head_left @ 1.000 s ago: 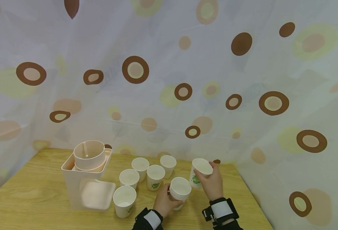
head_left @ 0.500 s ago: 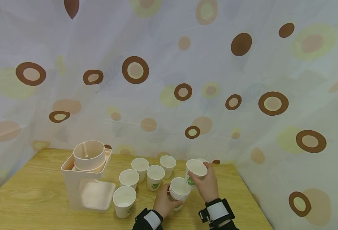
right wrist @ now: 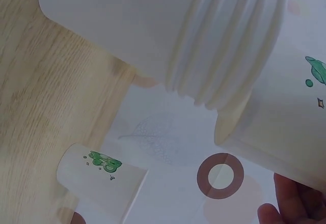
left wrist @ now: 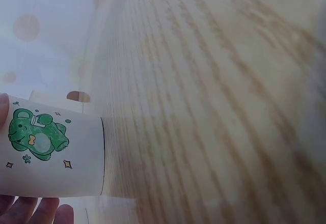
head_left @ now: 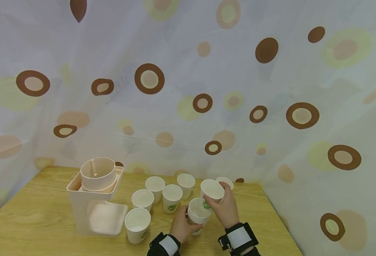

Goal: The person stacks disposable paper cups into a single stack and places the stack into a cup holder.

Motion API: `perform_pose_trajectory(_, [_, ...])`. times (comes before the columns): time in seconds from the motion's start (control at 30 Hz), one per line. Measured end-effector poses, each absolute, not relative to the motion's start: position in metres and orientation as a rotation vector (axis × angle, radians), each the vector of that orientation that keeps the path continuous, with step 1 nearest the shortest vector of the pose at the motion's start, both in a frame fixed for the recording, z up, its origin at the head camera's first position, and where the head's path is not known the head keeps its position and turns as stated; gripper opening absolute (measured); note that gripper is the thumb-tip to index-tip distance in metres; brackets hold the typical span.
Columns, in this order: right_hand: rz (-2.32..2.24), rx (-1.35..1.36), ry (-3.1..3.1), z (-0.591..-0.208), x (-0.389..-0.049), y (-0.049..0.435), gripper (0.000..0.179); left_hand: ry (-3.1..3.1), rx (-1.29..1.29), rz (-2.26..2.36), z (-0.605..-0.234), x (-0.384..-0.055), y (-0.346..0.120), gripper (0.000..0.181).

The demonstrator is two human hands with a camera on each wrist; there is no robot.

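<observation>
My left hand (head_left: 182, 224) grips a stack of nested white paper cups (head_left: 198, 213) low over the table; several stacked rims show in the right wrist view. A green bear is printed on the stack's outer cup (left wrist: 51, 147) in the left wrist view. My right hand (head_left: 225, 210) holds a single paper cup (head_left: 212, 190) between thumb and fingers. This cup is tilted, its base just over the stack's mouth; in the right wrist view it overlaps the stack's rims. Behind the right hand, another paper cup (head_left: 225, 182) is partly hidden.
Several upright paper cups (head_left: 138, 225) stand on the wooden table (head_left: 40, 220) left of my hands. Farther left is a cream plastic container (head_left: 82, 209) with a round cup-shaped part on top. A patterned sheet (head_left: 175, 71) hangs behind and along the right side.
My right hand has moved left and slightly down with its cup, onto the stack's mouth. The cup behind it has come into sight. The left hand stays in place.
</observation>
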State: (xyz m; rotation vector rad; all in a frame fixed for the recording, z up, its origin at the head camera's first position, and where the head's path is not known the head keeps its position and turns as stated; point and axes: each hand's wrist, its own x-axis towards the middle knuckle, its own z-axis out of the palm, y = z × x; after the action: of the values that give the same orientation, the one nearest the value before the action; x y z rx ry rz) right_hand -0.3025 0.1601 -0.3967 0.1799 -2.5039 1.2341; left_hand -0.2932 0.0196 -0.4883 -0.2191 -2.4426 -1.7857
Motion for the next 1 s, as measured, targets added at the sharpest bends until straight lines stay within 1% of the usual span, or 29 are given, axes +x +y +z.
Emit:
perform_pose_trajectory(0.8, [1.308,0.330,-2.485,-0.4013,-0.3028,0.1610,0.072,-2.439,-0.213,-1.805,-0.4874,-0.2926,0.0187,0.063])
perform_pose_trajectory(1.0, [1.320,0.417,-2.457,-0.4034,-0.3046,0.1620,0.069,-2.435,-0.220,-1.806,-0.4882,-0.2932,0.0188,0.063])
